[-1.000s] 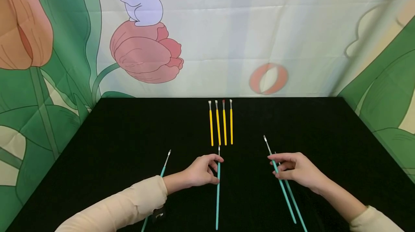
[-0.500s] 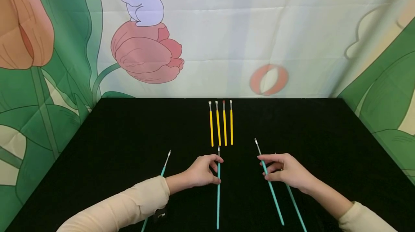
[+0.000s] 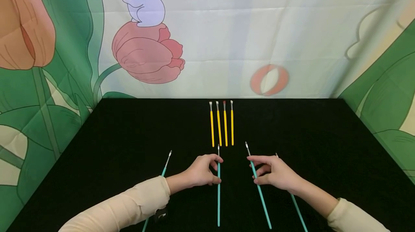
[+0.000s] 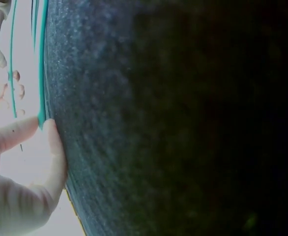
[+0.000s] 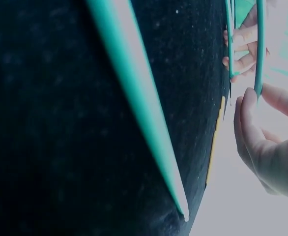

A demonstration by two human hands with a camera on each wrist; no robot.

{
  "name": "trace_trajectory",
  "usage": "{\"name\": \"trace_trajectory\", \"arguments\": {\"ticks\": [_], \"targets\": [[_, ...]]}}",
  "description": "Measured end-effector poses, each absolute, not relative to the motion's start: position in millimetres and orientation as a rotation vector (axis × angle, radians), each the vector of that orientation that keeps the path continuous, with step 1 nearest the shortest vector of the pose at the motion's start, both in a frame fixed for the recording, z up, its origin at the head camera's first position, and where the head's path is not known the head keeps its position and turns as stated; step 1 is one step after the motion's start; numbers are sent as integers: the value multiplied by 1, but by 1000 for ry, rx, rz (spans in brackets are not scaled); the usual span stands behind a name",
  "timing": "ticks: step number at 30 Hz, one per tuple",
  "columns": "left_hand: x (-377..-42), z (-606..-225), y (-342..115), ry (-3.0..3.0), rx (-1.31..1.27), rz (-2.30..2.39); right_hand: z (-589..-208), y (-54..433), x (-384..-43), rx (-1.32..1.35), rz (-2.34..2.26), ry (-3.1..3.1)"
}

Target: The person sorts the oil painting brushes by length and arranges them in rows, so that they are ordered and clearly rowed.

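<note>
My left hand [image 3: 201, 170] pinches a teal-handled paintbrush [image 3: 218, 203] between thumb and fingers. That brush points straight away from me, its bristle tip just below the yellow brushes. To the right, my right hand [image 3: 275, 172] pinches a second teal paintbrush [image 3: 263, 203] near the top of its handle, bristles pointing away and leaning left. The right wrist view shows this brush [image 5: 260, 44] between thumb and fingertips, raised off the black cloth. A third teal paintbrush [image 3: 298, 208] lies partly hidden under the right hand. Another teal paintbrush [image 3: 167, 160] lies beneath the left forearm.
Several yellow-handled paintbrushes [image 3: 226, 127] lie side by side at the middle back of the black-covered table [image 3: 146, 124], one with red bristles. Behind the table's far edge hangs a printed curtain [image 3: 210, 37] with flowers and a white animal.
My right hand has carried its teal paintbrush leftward, towards the left hand, uncovering more of the one lying on the right. My left hand keeps its place, its brush's lower end shifting slightly right.
</note>
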State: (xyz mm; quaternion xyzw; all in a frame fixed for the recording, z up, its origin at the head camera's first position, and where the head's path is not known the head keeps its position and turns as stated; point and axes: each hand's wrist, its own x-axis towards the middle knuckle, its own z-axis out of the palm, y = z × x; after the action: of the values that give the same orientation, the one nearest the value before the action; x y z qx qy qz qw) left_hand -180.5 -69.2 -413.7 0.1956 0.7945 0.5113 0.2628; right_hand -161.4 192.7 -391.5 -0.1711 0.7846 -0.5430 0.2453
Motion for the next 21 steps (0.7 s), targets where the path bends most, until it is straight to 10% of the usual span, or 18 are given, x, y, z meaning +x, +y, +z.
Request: {"name": "trace_trajectory", "arguments": {"ticks": [21], "targets": [[-180,-412,-67,2111,491,1337,-402,170,-166,-444,-1374,2262]]}}
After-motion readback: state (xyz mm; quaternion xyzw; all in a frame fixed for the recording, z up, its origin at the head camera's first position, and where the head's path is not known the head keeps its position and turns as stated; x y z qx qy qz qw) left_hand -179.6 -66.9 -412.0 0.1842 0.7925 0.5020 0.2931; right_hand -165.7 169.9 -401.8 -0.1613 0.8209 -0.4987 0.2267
